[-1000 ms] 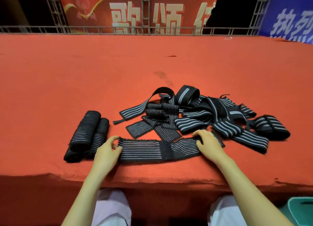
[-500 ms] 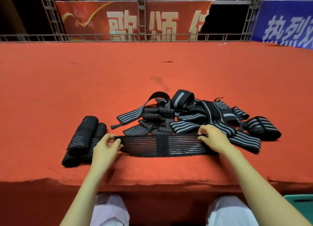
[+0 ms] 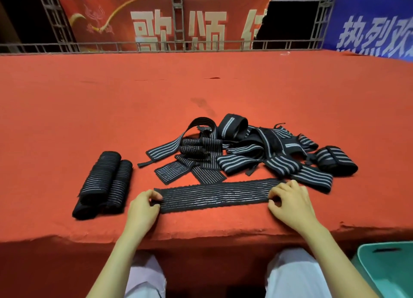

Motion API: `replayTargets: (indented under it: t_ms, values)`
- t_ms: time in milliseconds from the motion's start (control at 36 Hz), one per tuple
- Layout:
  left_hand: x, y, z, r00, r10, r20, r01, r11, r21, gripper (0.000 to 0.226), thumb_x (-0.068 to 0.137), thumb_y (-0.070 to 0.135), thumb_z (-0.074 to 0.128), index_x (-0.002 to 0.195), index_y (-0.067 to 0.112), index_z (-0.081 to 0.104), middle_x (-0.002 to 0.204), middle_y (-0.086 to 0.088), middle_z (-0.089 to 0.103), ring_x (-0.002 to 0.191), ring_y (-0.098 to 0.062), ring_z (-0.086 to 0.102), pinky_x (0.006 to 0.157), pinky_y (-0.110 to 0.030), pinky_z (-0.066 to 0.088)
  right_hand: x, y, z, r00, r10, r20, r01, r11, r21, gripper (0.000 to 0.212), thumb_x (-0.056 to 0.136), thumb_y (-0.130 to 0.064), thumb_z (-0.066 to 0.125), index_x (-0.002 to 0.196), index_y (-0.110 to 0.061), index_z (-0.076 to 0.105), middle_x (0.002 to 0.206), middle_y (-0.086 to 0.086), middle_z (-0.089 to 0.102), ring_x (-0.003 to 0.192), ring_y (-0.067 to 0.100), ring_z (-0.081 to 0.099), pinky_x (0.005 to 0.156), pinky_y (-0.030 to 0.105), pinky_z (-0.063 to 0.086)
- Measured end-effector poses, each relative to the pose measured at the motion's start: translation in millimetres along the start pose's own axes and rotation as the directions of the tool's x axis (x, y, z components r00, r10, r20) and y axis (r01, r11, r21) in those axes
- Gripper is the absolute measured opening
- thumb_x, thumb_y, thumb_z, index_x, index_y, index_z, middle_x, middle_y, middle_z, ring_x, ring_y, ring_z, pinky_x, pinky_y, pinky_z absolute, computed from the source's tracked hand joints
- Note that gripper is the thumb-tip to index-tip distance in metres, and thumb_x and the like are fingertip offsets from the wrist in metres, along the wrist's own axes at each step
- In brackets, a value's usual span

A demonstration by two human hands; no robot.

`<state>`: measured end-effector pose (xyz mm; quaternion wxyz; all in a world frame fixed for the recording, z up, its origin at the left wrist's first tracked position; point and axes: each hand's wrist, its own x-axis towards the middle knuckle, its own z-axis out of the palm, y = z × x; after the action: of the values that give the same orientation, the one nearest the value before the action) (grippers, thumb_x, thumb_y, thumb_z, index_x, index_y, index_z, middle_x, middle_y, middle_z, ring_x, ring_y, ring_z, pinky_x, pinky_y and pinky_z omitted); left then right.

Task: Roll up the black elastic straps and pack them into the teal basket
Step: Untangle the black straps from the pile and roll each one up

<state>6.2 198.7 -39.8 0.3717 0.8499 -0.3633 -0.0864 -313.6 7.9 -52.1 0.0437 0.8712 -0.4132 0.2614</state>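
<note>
As the black elastic strap (image 3: pixel 214 195) lay flat near the red carpet (image 3: pixel 201 228) edge | left hand (image 3: pixel 143 208) pinched its left end, right hand (image 3: pixel 290 201) its right end | soft, light, springy: probably best rolled from one end
</note>
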Motion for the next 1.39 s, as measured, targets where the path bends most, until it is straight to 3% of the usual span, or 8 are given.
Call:
replayTargets:
  t_ms: [111, 333, 500, 778, 917, 1028, 1167, 1389]
  values:
    - [-3, 9, 9, 0.996, 0.047, -0.080, -0.026, 0.970, 0.243, 0.026, 0.078, 0.000, 0.060, 0.095, 0.018, 0.070, 0.109, -0.002, 0.057, 0.113, -0.032, 0.043, 0.093, -0.037, 0.033, 8, -8, -5, 0.994, 0.040, 0.098, -0.049, 0.994, 0.099, 0.013, 0.078, -0.034, 0.055, 0.080, -0.026, 0.065, 0.085, -0.013, 0.061, 0.094, 0.016, 0.049, 0.076, 0.031, 0.026]
    - [-8, 43, 46, 0.945, 0.314, 0.092, -0.325, 0.935, 0.143, 0.029, 0.090, 0.032, 0.059, 0.110, 0.014, 0.068, 0.119, -0.002, 0.058, 0.118, -0.024, 0.047, 0.101, -0.035, 0.034, 31, -47, 17, 0.967, -0.091, 0.239, 0.010, 0.947, 0.322, 0.015, 0.093, -0.027, 0.057, 0.103, -0.018, 0.065, 0.105, -0.006, 0.059, 0.106, 0.018, 0.049, 0.095, 0.030, 0.037]
    - [-1, 42, 59, 0.934, 0.221, 0.282, -0.305, 0.904, 0.301, 0.049, 0.098, 0.049, 0.032, 0.143, 0.028, 0.034, 0.148, 0.012, 0.032, 0.141, -0.012, 0.019, 0.115, -0.052, 0.001, 42, -67, 33, 0.941, -0.057, 0.334, -0.016, 0.977, 0.211, 0.042, 0.097, -0.047, 0.044, 0.134, -0.027, 0.049, 0.132, -0.008, 0.048, 0.129, 0.015, 0.036, 0.107, 0.035, 0.024]
    - [0, 32, 48, 0.929, 0.249, 0.273, -0.326, 0.901, 0.287, 0.041, 0.095, 0.052, 0.038, 0.132, 0.034, 0.045, 0.134, 0.014, 0.041, 0.130, -0.011, 0.028, 0.113, -0.050, 0.006, 38, -66, 36, 0.955, 0.067, 0.288, -0.123, 0.976, 0.178, 0.037, 0.088, -0.059, 0.051, 0.108, -0.029, 0.054, 0.104, -0.009, 0.044, 0.111, 0.016, 0.042, 0.101, 0.035, 0.026]
    - [-6, 25, 43, 0.915, 0.279, 0.290, -0.360, 0.889, 0.282, 0.080, 0.068, 0.072, 0.008, 0.129, 0.038, 0.047, 0.130, 0.018, 0.041, 0.127, -0.008, 0.030, 0.110, -0.044, 0.007, 25, -63, 34, 0.969, 0.055, 0.242, -0.102, 0.977, 0.186, 0.057, 0.078, -0.073, 0.031, 0.104, -0.030, 0.057, 0.098, -0.012, 0.043, 0.103, 0.016, 0.045, 0.097, 0.036, 0.030]
    - [-11, 22, 46, 0.907, 0.306, 0.288, -0.391, 0.867, 0.310, 0.081, 0.070, 0.069, 0.003, 0.134, 0.037, 0.042, 0.137, 0.017, 0.036, 0.131, -0.007, 0.025, 0.110, -0.045, 0.005, 24, -66, 33, 0.971, 0.050, 0.236, -0.086, 0.986, 0.146, 0.066, 0.077, -0.073, 0.025, 0.110, -0.027, 0.059, 0.108, -0.007, 0.050, 0.110, 0.019, 0.046, 0.098, 0.038, 0.032]
    - [-8, 21, 46, 0.896, 0.278, 0.345, -0.391, 0.864, 0.319, 0.082, 0.070, 0.070, 0.000, 0.138, 0.039, 0.035, 0.146, 0.017, 0.027, 0.136, -0.005, 0.017, 0.110, -0.047, 0.001, 25, -65, 30, 0.873, 0.121, 0.473, -0.162, 0.986, 0.046, 0.065, 0.091, -0.069, 0.023, 0.147, -0.038, 0.026, 0.157, -0.011, 0.018, 0.146, 0.015, 0.006, 0.118, 0.047, 0.000]
    - [-4, 21, 41, 0.889, 0.264, 0.374, -0.378, 0.884, 0.275, 0.078, 0.073, 0.073, 0.007, 0.137, 0.041, 0.036, 0.147, 0.017, 0.027, 0.137, -0.006, 0.016, 0.112, -0.046, 0.002, 23, -70, 24, 0.792, 0.180, 0.583, -0.196, 0.980, -0.036, 0.059, 0.097, -0.060, 0.011, 0.151, -0.040, -0.001, 0.160, -0.016, -0.006, 0.147, 0.016, -0.015, 0.117, 0.052, -0.009]
